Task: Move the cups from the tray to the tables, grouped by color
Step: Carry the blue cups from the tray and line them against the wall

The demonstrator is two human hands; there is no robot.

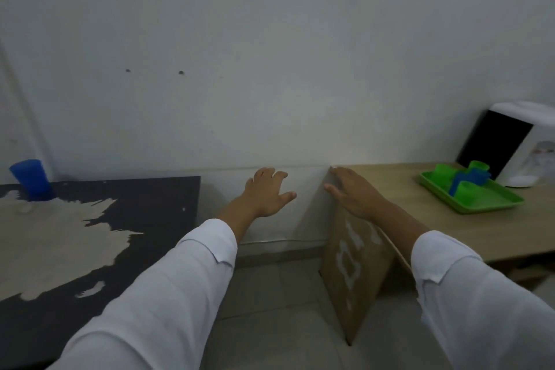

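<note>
A green tray (492,203) lies on the wooden table (420,219) at the right, holding green cups (444,173) and a blue cup (462,180) among them. One blue cup (31,179) stands alone on the dark table (135,198) at the far left. My left hand (267,192) hovers with spread fingers over the gap between the two tables, holding nothing. My right hand (351,192) is flat and empty above the wooden table's left corner.
A white appliance with a black panel (507,147) stands behind the tray against the wall. The dark table's top is worn, with a large pale patch (54,237). Tiled floor (270,309) lies between the tables. The wooden table's side panel (354,273) faces the gap.
</note>
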